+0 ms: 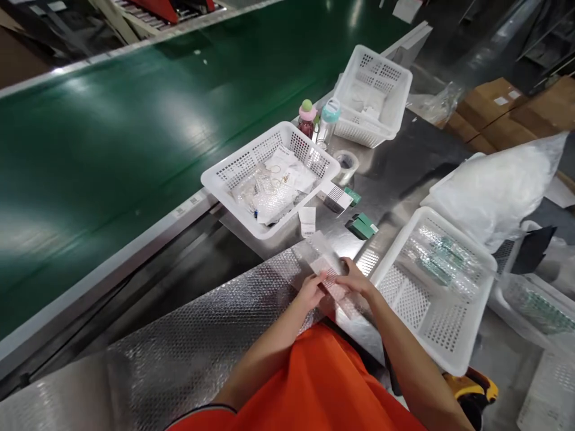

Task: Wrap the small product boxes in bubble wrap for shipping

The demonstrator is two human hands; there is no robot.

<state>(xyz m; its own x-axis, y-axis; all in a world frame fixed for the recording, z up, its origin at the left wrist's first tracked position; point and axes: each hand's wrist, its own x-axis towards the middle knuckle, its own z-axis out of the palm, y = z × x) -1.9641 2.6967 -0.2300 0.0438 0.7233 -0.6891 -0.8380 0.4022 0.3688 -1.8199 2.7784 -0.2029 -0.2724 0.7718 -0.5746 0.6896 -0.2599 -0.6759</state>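
Note:
Close to my orange shirt, both hands are closed on a narrow bubble-wrap packet (324, 258) with something pale pink inside that I cannot identify. My left hand (311, 291) grips its left edge, thumb on top. From the other side my right hand (354, 280) pinches it. Beneath and to the left spreads a sheet of bubble wrap (215, 317) over the metal table. Just beyond the packet lie a small white slip (307, 220) and green boxes (362, 227). To the right stands a white basket (390, 293) with bubble-wrapped green items in it.
A white basket (211, 177) of small bagged goods stands ahead, beside a tape roll (347, 165) and two bottles (329, 123). Another white basket (359, 54) is farther back. A green conveyor belt (135, 137) runs along the left. Cardboard boxes (494, 105) sit at right.

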